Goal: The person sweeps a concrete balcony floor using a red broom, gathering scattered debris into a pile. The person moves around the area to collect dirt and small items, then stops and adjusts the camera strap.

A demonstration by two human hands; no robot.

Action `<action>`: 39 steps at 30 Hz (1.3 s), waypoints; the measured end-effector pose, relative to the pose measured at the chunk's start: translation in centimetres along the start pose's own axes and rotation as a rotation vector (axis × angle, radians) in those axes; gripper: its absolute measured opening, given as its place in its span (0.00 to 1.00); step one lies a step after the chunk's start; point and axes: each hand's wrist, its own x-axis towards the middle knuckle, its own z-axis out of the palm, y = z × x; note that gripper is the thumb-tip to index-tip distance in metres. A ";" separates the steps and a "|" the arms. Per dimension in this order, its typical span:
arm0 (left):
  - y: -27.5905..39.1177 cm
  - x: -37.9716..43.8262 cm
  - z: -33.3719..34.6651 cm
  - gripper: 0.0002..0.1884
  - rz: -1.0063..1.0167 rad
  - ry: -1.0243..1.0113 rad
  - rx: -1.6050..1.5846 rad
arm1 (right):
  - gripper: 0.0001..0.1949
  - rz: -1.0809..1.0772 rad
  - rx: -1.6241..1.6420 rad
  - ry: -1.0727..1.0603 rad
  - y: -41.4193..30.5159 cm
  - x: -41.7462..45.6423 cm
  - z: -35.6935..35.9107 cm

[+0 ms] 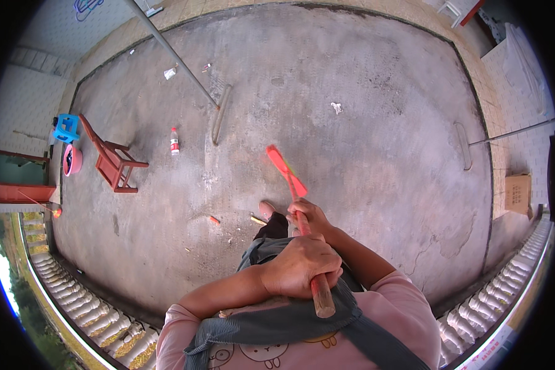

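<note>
A broom with a wooden handle (323, 298) and a bright red head (284, 169) slants away from my body over the concrete floor. My left hand (303, 266) is wrapped around the handle near its top end. Further down the shaft, my right hand (311, 215) grips it close to the head. The head is slightly blurred, and I cannot tell whether it touches the floor. One pink shoe (267, 209) shows beside the shaft. Left of that shoe lie an orange scrap (214, 220) and a yellowish stick-like piece (258, 220).
A plastic bottle (174, 141) stands or lies by a wooden chair (113, 155). Behind the chair are a blue stool (66, 128) and a pink basin (72, 160). A metal pole stand (219, 108) rises ahead. White litter (336, 107) lies farther off; a cardboard box (518, 193) sits right.
</note>
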 end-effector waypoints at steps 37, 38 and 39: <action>-3.1 -6.0 -23.1 0.15 -0.125 0.597 0.147 | 0.12 -0.218 -0.036 -0.633 -8.0 26.1 11.6; -3.9 -5.7 -23.4 0.15 -0.139 0.615 0.109 | 0.12 -0.223 -0.094 -0.593 -6.7 27.2 10.8; -5.0 -5.3 -23.9 0.15 -0.150 0.626 0.087 | 0.12 -0.230 -0.151 -0.553 -5.5 28.4 9.9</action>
